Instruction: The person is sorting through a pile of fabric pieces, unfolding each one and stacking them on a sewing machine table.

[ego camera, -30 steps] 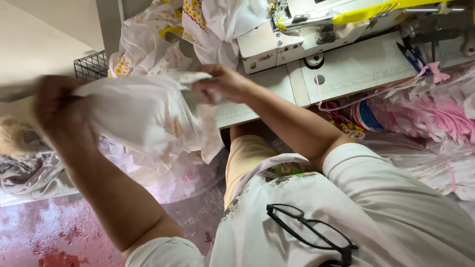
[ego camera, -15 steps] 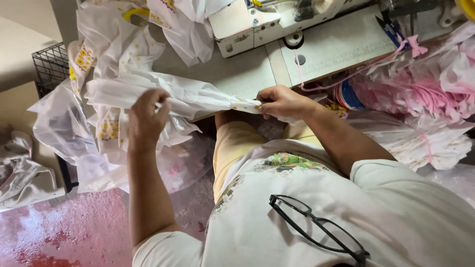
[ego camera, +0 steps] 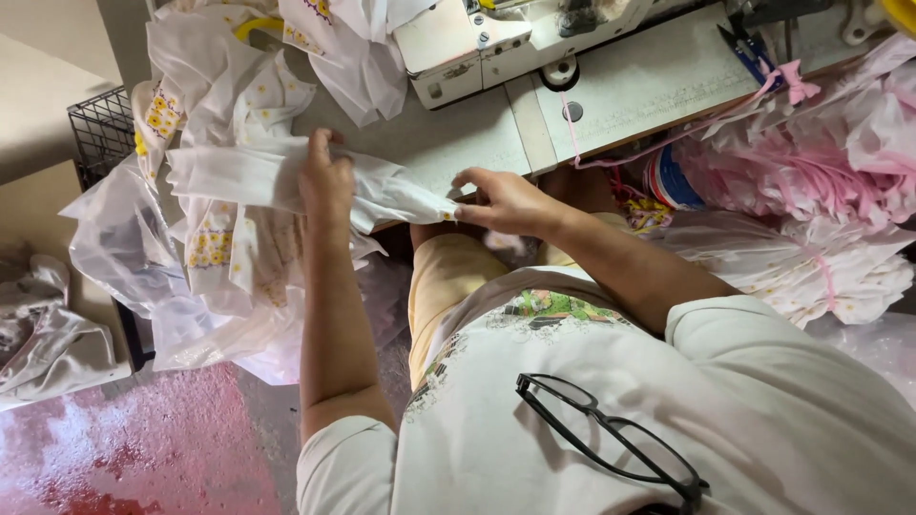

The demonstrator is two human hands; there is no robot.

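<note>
A folded piece of thin white cloth (ego camera: 253, 172) stretches across in front of the sewing table. My left hand (ego camera: 326, 181) grips its middle from above, fingers wrapped over the fold. My right hand (ego camera: 501, 198) pinches the cloth's right tip between thumb and fingers, just below the table edge. More white cloth with yellow flower print (ego camera: 215, 243) hangs under the held piece on the left.
A white sewing machine (ego camera: 477, 38) stands on the grey table (ego camera: 649, 86). Pink and white ruffled garments (ego camera: 811, 191) pile up at right. A black wire basket (ego camera: 100, 129) sits at left. Black glasses (ego camera: 611, 439) hang on my shirt. The floor is stained red (ego camera: 124, 448).
The white cloth, held wide apart a second ago, has been gathered into a narrow folded strip. My left hand has moved right toward my right hand. The view has shifted.
</note>
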